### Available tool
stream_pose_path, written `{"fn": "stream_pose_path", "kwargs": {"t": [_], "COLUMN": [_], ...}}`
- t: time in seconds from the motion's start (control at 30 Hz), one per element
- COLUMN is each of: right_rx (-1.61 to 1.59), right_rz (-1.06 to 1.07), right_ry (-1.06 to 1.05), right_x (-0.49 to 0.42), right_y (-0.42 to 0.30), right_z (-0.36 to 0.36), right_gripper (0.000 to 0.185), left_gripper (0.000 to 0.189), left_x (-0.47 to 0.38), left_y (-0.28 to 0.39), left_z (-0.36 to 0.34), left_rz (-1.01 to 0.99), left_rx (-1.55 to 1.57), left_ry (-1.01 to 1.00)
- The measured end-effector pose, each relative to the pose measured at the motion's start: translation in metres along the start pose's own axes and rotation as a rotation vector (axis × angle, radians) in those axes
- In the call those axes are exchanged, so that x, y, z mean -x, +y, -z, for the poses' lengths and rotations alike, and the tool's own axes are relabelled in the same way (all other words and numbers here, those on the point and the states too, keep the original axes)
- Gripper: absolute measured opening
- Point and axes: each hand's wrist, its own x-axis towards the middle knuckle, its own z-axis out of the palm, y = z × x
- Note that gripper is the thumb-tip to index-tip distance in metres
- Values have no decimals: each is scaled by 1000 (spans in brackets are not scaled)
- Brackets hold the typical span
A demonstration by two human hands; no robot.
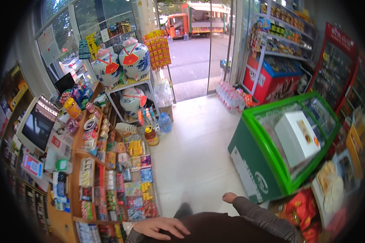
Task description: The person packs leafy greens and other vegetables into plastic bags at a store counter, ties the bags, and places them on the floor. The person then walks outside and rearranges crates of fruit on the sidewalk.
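Observation:
My left hand (161, 227) lies palm down against the dark clothing at my front, its fingers apart and nothing held. To its left are wooden shelves (97, 162) of small packaged sweets and snacks. My right hand (229, 197) hangs over the pale floor (194, 152) at the end of a checked sleeve; its fingers look curled, but whether they hold anything is not visible. The nearest thing to it is a green chest freezer (255, 170) with a sliding glass top, on which a white box (296, 138) rests.
Left, a counter holds a monitor (38, 124). Blue-and-white ceramic jars (135, 62) stand on a metal rack beside the doorway. An oil bottle (151, 135) and a blue water jug (165, 122) are on the floor. Shrink-wrapped bottles (230, 96) sit right of the door; an orange food truck (203, 19) is outside.

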Motion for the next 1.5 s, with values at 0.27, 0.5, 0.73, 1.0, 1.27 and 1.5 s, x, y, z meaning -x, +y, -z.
{"fn": "stream_pose_path", "kwargs": {"t": [0.27,0.5,0.73,1.0,1.27,1.5], "right_rx": [-182,-141,-165,-159,-160,-196], "right_rz": [-333,-372,-504,-274,-292,-387], "right_ry": [306,-263,-226,332,398,-279], "right_x": [-136,-153,-365,-708,-865,-882], "right_y": [-24,29,66,15,-27,-6], "right_z": [154,245,328,621,784,808], "right_gripper": [28,25,28,32,30,36], "left_gripper": [35,34,31,33,39,38], "left_x": [-101,-255,-359,-432,-519,-630], "left_y": [-75,-75,-109,-89,-159,-150], "left_z": [322,538,730,944,1189,1405], "left_rz": [-203,-209,-216,-110,-227,-121], "left_rx": [217,239,290,225,431,405], "left_ry": [-259,-592,-390,-333,-272,-430]}}
